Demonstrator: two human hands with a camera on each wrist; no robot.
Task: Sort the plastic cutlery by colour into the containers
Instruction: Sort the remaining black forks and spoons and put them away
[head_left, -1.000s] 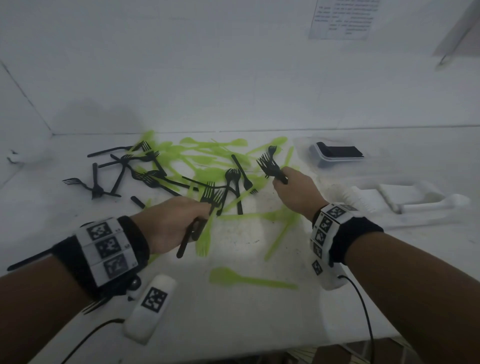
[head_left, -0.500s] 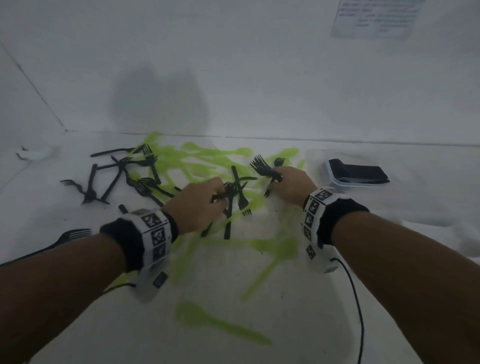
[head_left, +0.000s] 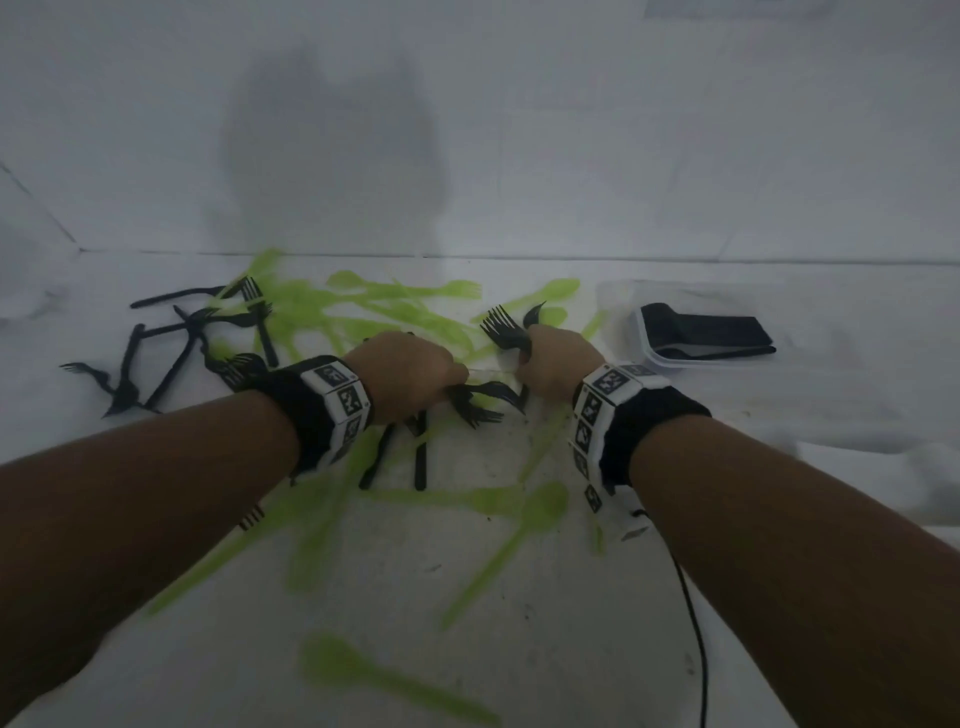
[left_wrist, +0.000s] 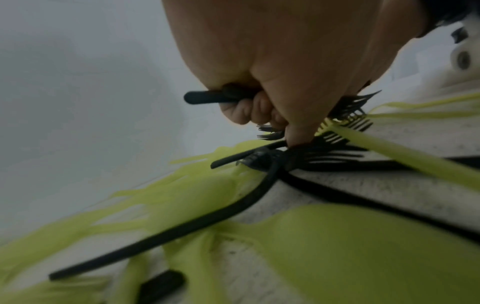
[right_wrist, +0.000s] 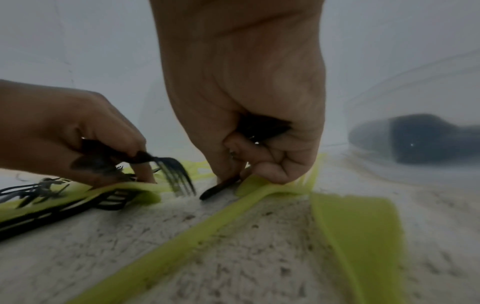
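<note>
A white bench (head_left: 779, 545) carries a scatter of cutlery. Green spoons and forks (head_left: 395, 306) spread across its middle toward the far edge, and more green pieces (head_left: 498, 551) lie nearer the front edge, one green spoon (head_left: 363, 670) closest to the person. Loose black forks (head_left: 171, 358) sit in a tangle toward the far left corner. A clear container (head_left: 654, 353) stands toward the far right, with black cutlery (head_left: 706, 332) lying in it. A black cable (head_left: 696, 623) trails from the right wrist toward the front edge.

Green handles cross over and under the black forks in the middle, so the two colours are interleaved where the hands work.

The left hand (head_left: 410, 374) is knuckles-up over the middle of the bench, fingers curled round a bunch of black forks (head_left: 478, 402) whose tines fan out to its right; in the left wrist view one fingertip (left_wrist: 298, 135) presses down onto another black fork (left_wrist: 259, 185) lying on the bench. The right hand (head_left: 558, 364) is just beside it, fist closed round a second black bunch (head_left: 506, 332) with tines pointing away, while its lower fingers (right_wrist: 275, 168) pinch the end of a black handle (right_wrist: 221, 188) at the surface, touching a green piece (right_wrist: 194, 236)
</note>
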